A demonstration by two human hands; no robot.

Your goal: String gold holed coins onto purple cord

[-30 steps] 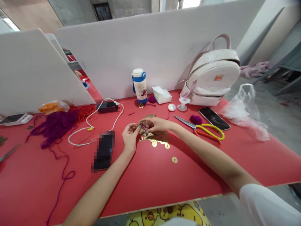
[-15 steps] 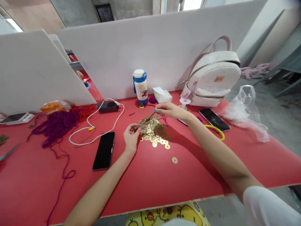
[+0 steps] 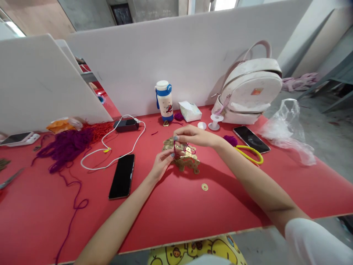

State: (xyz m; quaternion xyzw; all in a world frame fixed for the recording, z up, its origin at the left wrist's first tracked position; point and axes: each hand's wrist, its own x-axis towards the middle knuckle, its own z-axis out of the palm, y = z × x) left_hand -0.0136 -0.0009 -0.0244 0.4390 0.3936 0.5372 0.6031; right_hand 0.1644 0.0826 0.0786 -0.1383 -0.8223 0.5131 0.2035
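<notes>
Above a heap of gold-coloured coins (image 3: pixel 190 162), some showing a hole in the middle, both hands pinch a dark purple cord (image 3: pixel 174 146). My left hand (image 3: pixel 163 164) is closed on its lower part, fingertips over the heap's left side. Just above and to the right, my right hand (image 3: pixel 194 135) grips the cord's upper part between thumb and fingers. A loop of the cord hangs to the right over the coins. Whether a coin is also between the fingers cannot be made out. One loose coin (image 3: pixel 204 187) lies nearer the front.
A black phone (image 3: pixel 122 176) and white cable (image 3: pixel 95 169) lie left, beside purple yarn (image 3: pixel 66 143). Behind stand a bottle (image 3: pixel 164 101), a tissue pack (image 3: pixel 190 111) and a white spool (image 3: pixel 215 122). At right are a backpack (image 3: pixel 249 92), another phone (image 3: pixel 251 139), a yellow ring (image 3: pixel 257 156) and a plastic bag (image 3: pixel 288 129).
My left hand has shifted right and my right hand slightly left and down, so they are closer together. The cord between them has turned from slanted to nearly upright.
</notes>
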